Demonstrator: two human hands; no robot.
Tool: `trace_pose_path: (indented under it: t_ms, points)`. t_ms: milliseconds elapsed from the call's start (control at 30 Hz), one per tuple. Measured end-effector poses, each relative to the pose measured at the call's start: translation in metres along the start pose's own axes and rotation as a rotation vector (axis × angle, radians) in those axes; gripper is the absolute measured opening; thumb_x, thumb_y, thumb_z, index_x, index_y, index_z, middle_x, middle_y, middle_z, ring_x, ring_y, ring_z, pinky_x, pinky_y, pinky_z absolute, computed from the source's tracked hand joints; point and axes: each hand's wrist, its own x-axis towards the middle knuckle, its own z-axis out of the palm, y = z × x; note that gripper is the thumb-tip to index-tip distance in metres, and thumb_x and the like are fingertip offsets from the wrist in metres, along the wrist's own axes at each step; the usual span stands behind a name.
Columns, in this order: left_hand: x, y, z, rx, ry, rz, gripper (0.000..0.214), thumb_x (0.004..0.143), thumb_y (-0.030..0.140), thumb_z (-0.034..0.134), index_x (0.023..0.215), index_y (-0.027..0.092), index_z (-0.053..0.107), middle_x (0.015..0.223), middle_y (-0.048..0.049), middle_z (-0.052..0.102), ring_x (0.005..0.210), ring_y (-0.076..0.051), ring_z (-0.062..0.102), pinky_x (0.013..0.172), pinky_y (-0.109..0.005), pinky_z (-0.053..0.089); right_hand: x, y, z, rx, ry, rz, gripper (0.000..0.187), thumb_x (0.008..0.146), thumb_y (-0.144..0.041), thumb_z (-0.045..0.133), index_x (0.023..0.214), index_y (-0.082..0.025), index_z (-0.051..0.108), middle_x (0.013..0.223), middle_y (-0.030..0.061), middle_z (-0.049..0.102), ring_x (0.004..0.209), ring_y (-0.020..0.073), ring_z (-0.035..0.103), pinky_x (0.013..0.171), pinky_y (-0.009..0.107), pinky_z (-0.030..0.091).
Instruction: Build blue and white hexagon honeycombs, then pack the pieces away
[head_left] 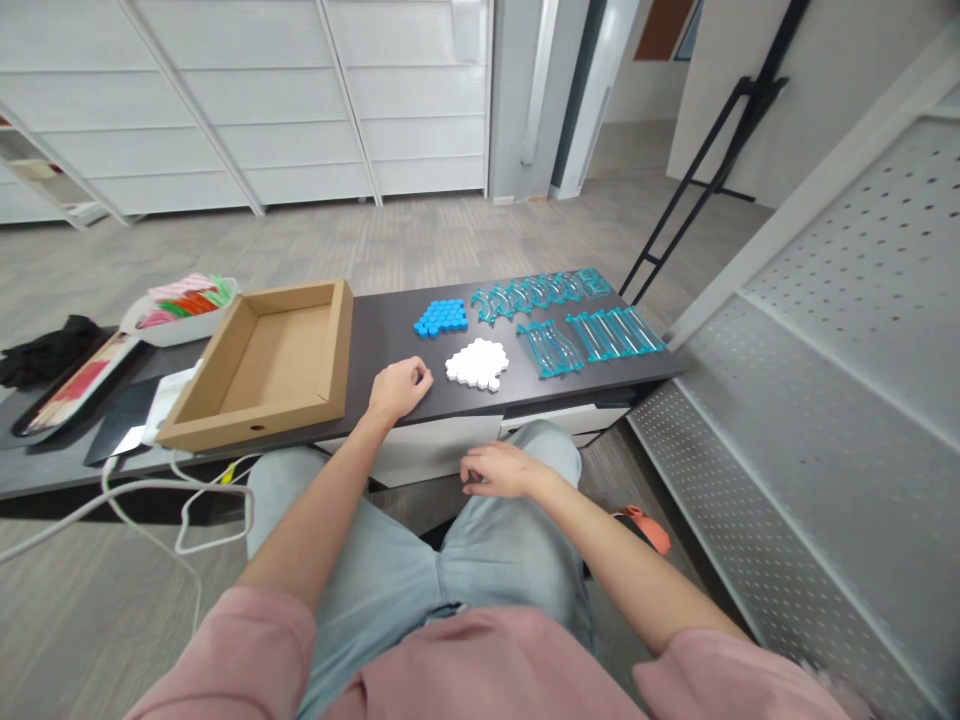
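Note:
My left hand (401, 388) rests on the dark tabletop near its front edge, fingers curled into a loose fist with nothing seen in them. Just right of it lies a tight cluster of small white caps (478, 364). Behind that is a similar group of blue caps (441, 318). My right hand (496, 470) lies over my right knee, below the table edge, its fingers loosely bent and a little apart, holding nothing visible. Clear tubular pieces with teal ends lie at the table's right: a back row (536, 293), a front left bunch (551, 348) and a front right bunch (616, 333).
An open cardboard box (337, 350) stands left of my left hand. Farther left are a white tray (154, 335) of colourful items, a long dark-rimmed tray (37, 432) and black cloth (49, 352). White cables (184, 485) hang off the front. A perforated panel (817, 440) stands at right.

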Motion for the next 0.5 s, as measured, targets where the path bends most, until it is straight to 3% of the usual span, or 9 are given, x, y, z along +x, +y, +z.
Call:
trace_pose_path:
  t_ms: [100,500]
  points:
    - [0.0,0.003,-0.001,0.02,0.016,-0.022,0.014,0.097,0.034,0.066,0.085,0.027,0.07,0.073,-0.0017,0.069,0.073,-0.022,0.063,0.066,-0.032,0.034,-0.001,0.009,0.007,-0.001,-0.032,0.031,0.023,0.078,-0.027,0.094,0.078,-0.029,0.071,0.077,-0.0059,0.072,0.068,0.0171,0.064,0.061,0.029,0.033]
    - [-0.002,0.011,-0.006,0.05,0.006,-0.047,0.017,0.098,0.033,0.064,0.083,0.026,0.068,0.072,-0.0008,0.068,0.072,-0.022,0.063,0.067,-0.031,0.035,-0.007,0.036,0.02,-0.03,-0.05,0.198,0.037,0.065,-0.029,0.102,0.069,-0.027,0.066,0.064,-0.0045,0.062,0.06,0.0184,0.06,0.056,0.031,0.039]
